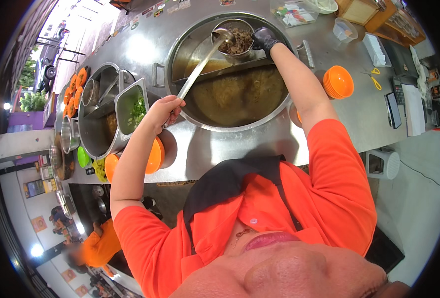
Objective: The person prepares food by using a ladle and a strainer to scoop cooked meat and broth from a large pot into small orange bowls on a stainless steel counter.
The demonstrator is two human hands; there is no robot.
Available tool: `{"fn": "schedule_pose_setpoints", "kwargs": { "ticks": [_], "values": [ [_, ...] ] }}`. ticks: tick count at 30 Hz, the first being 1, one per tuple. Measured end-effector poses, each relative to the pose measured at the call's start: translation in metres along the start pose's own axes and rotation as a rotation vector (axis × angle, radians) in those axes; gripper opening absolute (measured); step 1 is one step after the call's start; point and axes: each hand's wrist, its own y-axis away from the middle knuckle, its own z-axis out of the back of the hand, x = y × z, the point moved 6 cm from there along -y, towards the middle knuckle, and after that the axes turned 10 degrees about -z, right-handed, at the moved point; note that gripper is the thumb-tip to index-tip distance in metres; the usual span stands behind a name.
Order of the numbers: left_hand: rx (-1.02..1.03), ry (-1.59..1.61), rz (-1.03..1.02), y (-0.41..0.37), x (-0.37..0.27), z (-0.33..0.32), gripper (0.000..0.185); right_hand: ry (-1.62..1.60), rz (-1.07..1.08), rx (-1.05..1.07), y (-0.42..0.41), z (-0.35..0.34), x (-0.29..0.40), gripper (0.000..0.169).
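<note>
My bare left hand (166, 111) grips the long metal handle of a ladle (201, 65). The ladle's bowl rests over a round metal strainer (238, 56) that holds chopped brown meat (238, 40). In a black glove, my right hand (265, 40) is closed at the strainer's right side; the part it grips is hidden by the fingers. Both tools are above the far compartment of a large round steel pot (225, 128). A metal divider (223, 70) splits the pot, and brown broth (238, 98) fills the near compartment.
Left stand a second divided pot (93, 143), a steel pan (119, 106) with chopped greens, and orange bowls (155, 156). Stacked orange bowls (338, 82), yellow scissors (374, 80) and a phone (393, 110) lie right. A person in orange (100, 244) is at lower left.
</note>
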Motion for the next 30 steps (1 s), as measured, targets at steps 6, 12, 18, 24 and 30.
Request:
{"fn": "schedule_pose_setpoints", "kwargs": {
  "ticks": [6, 12, 18, 24, 30],
  "values": [
    [-0.007, -0.005, -0.011, -0.008, 0.001, -0.005, 0.016, -0.122, -0.006, 0.050, 0.018, 0.004, 0.007, 0.027],
    [0.020, 0.055, 0.026, -0.023, -0.019, -0.016, 0.016, -0.063, 0.073, 0.031, -0.041, 0.011, -0.023, 0.022],
    [-0.024, 0.171, -0.048, 0.000, -0.012, -0.005, 0.017, -0.095, 0.001, 0.083, 0.038, 0.010, 0.021, 0.040],
    [0.019, 0.291, -0.106, -0.020, 0.012, -0.029, 0.019, 0.281, 0.107, -0.093, -0.019, 0.016, 0.011, 0.026],
    [0.045, 0.387, -0.137, -0.029, 0.015, -0.048, 0.018, 0.140, 0.030, 0.138, 0.035, 0.011, 0.038, 0.023]
  ]
}}
